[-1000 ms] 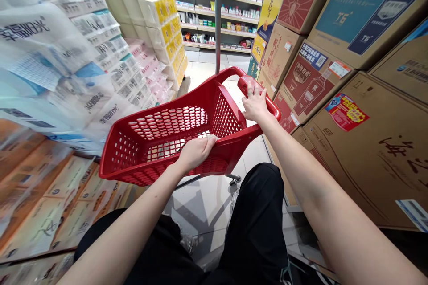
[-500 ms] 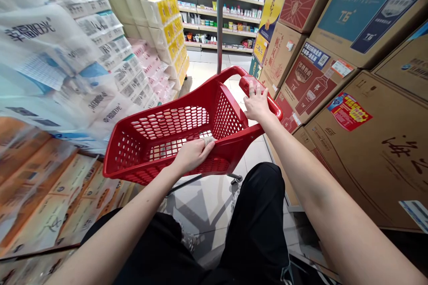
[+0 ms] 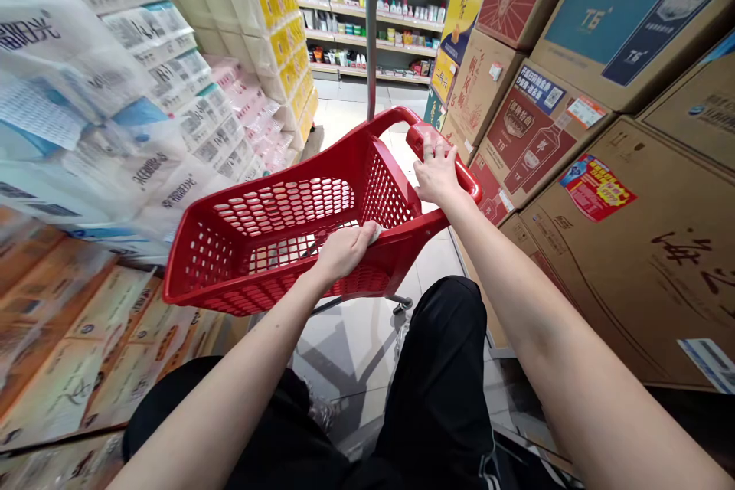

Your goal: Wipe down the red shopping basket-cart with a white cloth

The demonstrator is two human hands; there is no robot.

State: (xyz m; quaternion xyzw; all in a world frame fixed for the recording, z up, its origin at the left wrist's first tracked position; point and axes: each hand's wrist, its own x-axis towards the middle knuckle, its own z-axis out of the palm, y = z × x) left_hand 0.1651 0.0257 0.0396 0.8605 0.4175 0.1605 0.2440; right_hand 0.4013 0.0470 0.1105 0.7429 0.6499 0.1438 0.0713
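Note:
A red plastic shopping cart [image 3: 281, 191] with perforated basket walls stands in front of me, its handle end to the right. My left hand [image 3: 347, 249] is closed on a small whitish cloth or wipe [image 3: 376, 233] and presses it against the near rim. Only a bit of the cloth shows past the fingers. My right hand [image 3: 437, 172] grips the cart's red handle [image 3: 468, 180] from above, its fingers laid over the bar. Inside the basket I see just the slotted floor.
Stacked cardboard cartons [image 3: 609, 245] line the right side. Wrapped paper packs [image 3: 143, 122] and orange-and-cream packages [image 3: 74, 352] are piled on the left. A grey metal pole [image 3: 371, 38] rises beyond the cart, before shelves of small bottles [image 3: 402, 11]. Tiled floor [image 3: 344, 344] lies below.
My left hand has slid along the near rim toward the handle with the cloth. The right hand stays on the handle. The view has shifted slightly.

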